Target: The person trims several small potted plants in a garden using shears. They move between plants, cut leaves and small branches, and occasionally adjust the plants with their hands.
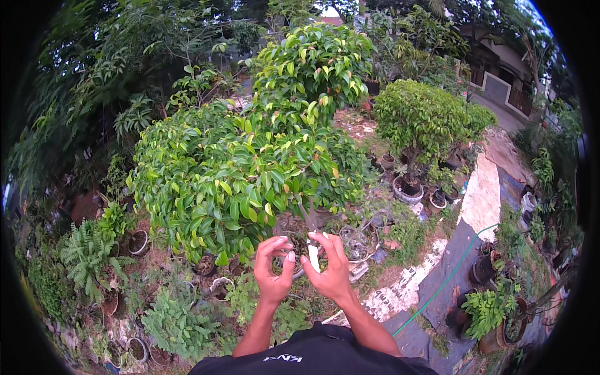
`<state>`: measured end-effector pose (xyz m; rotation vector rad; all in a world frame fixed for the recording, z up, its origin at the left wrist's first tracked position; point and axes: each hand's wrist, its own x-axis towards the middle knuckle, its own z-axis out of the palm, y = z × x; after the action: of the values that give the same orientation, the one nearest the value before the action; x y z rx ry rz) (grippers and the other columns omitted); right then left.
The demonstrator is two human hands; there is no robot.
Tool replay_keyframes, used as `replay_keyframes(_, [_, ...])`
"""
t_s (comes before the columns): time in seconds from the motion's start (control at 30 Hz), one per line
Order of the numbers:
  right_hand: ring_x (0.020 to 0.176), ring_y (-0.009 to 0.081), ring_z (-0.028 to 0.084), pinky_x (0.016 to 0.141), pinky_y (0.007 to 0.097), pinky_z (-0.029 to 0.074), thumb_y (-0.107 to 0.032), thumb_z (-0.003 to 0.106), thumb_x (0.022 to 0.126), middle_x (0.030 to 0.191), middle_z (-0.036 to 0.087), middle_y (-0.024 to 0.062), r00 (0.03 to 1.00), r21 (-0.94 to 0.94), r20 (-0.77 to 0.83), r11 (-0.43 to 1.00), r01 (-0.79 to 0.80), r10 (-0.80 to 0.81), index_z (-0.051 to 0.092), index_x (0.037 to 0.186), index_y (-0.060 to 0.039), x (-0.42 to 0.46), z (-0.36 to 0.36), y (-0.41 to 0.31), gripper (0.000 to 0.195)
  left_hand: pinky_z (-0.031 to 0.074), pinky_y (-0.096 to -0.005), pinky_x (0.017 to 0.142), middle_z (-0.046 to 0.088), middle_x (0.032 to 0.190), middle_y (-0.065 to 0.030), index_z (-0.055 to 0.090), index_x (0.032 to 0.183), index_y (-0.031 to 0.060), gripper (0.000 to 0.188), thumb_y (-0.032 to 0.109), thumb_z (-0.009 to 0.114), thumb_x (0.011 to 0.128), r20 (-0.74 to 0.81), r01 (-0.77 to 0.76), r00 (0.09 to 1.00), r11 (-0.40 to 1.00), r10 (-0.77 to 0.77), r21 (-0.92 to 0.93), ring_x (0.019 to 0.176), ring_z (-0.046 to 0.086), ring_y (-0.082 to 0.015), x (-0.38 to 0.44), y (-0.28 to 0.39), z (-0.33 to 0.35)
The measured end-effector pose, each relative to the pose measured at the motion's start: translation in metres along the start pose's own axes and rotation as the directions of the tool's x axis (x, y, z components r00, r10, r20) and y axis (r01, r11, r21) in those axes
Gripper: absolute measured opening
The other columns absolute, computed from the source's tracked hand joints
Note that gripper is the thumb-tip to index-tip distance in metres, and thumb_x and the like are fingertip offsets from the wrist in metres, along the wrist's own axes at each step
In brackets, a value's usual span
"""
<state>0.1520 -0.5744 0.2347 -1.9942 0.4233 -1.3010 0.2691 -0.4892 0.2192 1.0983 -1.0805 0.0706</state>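
My right hand (329, 269) is closed around the white handles of a pair of garden shears (313, 255). Their metal blades point up and slightly left, spread apart, near the lower leaves of a large leafy shrub (248, 178). Beside it, to the left, my left hand (274, 267) is raised with curled fingers and thumb apart, and nothing shows between them. The shrub's rounded crown fills the middle of the view, with a second leafy clump rising above it.
A potted small tree (412, 122) stands at the right. A green hose (450, 276) runs along the dark sheeting of the path. Several pots lie around, among them a round pot (138, 243) near a fern (89, 258) at the left.
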Motion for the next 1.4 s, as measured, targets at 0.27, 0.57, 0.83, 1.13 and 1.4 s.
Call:
replay_keyframes(0.27, [0.082, 0.0216, 0.055, 0.073, 0.032, 0.047, -0.006, 0.075, 0.076, 0.11, 0.055, 0.0133, 0.999, -0.032, -0.034, 0.999, -0.007, 0.005, 0.055, 0.127, -0.0094, 0.005, 0.023, 0.008, 0.055, 0.05, -0.0293, 0.083, 0.056, 0.118, -0.0136, 0.052, 0.118, -0.0012, 0.033, -0.004, 0.061, 0.087, -0.094, 0.139, 0.986, 0.99, -0.135, 0.035, 0.098, 0.062, -0.0184, -0.029, -0.012, -0.031])
replay_keyframes(0.57, [0.092, 0.018, 0.054, 0.078, 0.0317, 0.047, -0.002, 0.073, 0.078, 0.117, 0.051, 0.0138, 1.0, 0.195, 0.019, 0.981, 0.012, -0.016, 0.045, 0.13, -0.0102, -0.028, 0.026, 0.046, 0.059, 0.052, -0.0276, 0.076, 0.062, 0.11, -0.0146, 0.056, 0.115, -0.002, 0.03, -0.004, 0.064, 0.086, -0.207, 0.274, 0.944, 0.96, -0.257, 0.062, 0.092, 0.065, -0.0181, -0.059, -0.029, -0.041])
replay_keyframes(0.83, [0.097, 0.0181, 0.051, 0.089, 0.0354, 0.043, -0.004, 0.068, 0.081, 0.123, 0.05, 0.016, 0.998, 0.59, 0.044, 0.805, -0.062, 0.045, 0.034, 0.137, -0.0129, -0.012, 0.022, 0.051, 0.066, 0.052, -0.0295, 0.081, 0.06, 0.116, -0.0158, 0.053, 0.119, -0.0013, 0.035, -0.003, 0.064, 0.086, -0.125, 0.207, 0.973, 0.973, -0.194, 0.101, 0.097, 0.065, -0.0202, -0.037, -0.023, -0.04])
replay_keyframes(1.13, [0.1, 0.0156, 0.051, 0.091, 0.0335, 0.043, -0.003, 0.069, 0.083, 0.123, 0.051, 0.0116, 0.983, 0.604, -0.016, 0.786, -0.134, 0.18, 0.037, 0.136, -0.0089, -0.012, -0.004, 0.059, 0.062, 0.051, -0.0317, 0.084, 0.056, 0.121, -0.0169, 0.049, 0.123, -0.0001, 0.039, 0.0, 0.063, 0.086, 0.031, 0.047, 0.998, 0.996, -0.05, 0.08, 0.102, 0.063, -0.0237, 0.003, -0.023, -0.018])
replay_keyframes(1.4, [0.098, 0.0155, 0.051, 0.09, 0.0323, 0.044, -0.007, 0.07, 0.081, 0.12, 0.053, 0.0115, 0.966, 0.538, -0.108, 0.831, -0.142, 0.235, 0.037, 0.136, -0.0081, -0.012, -0.025, 0.058, 0.064, 0.052, -0.0316, 0.081, 0.058, 0.118, -0.0179, 0.052, 0.121, 0.0015, 0.04, 0.0, 0.067, 0.084, 0.184, -0.146, 0.975, 0.983, 0.123, 0.115, 0.1, 0.064, -0.0241, 0.029, -0.002, -0.016])
